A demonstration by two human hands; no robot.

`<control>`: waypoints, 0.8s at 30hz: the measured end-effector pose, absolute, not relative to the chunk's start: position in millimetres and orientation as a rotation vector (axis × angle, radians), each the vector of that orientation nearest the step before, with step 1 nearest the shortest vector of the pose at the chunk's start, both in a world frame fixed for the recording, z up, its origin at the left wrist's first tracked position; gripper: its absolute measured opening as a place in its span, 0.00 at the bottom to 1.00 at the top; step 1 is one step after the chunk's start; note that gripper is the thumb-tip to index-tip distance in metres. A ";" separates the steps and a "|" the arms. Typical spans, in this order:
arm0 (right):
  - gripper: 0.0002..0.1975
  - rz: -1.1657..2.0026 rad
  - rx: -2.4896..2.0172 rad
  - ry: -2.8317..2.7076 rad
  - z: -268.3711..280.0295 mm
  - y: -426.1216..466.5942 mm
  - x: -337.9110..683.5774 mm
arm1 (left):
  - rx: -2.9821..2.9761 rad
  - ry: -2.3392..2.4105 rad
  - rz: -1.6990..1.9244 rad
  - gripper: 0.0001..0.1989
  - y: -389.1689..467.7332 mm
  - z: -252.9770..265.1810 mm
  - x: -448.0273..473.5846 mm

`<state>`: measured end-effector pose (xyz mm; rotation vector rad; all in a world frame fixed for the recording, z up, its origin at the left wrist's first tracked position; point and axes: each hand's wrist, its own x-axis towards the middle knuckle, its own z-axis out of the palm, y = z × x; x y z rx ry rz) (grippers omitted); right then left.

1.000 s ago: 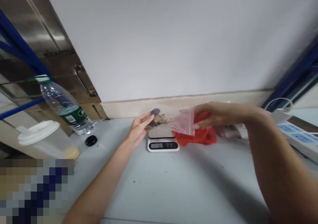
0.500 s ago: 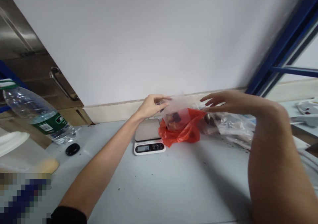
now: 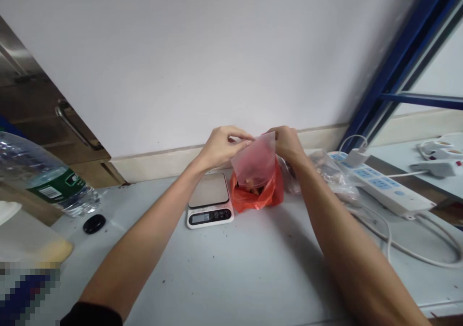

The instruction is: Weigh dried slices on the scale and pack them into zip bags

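The left hand (image 3: 221, 148) and right hand (image 3: 287, 142) pinch the clear bag (image 3: 256, 161); it seems light, soft, best held by its top edge.

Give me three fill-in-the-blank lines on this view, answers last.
1. The left hand pinches a clear bag at the mouth of a larger bag colored ____.
2. The scale stands on the ____ side of that larger bag.
3. The bottle bears a label colored ____.

Missing words: red; left; green.
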<state>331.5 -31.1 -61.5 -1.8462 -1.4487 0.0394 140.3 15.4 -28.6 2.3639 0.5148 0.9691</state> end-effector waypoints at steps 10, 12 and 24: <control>0.12 0.209 -1.674 -1.330 -56.2 -29.9 343.3 | 2.437 0.566 1.195 0.08 18.6 -18.5 146.9; 0.19 0.274 -1.563 -1.371 -50.9 -33.7 341.3 | 2.450 0.563 1.212 0.07 19.8 -13.1 145.2; 0.27 0.650 -1.283 -1.703 -42.5 -55.8 342.5 | 2.374 0.534 1.255 0.05 23.7 -17.1 146.4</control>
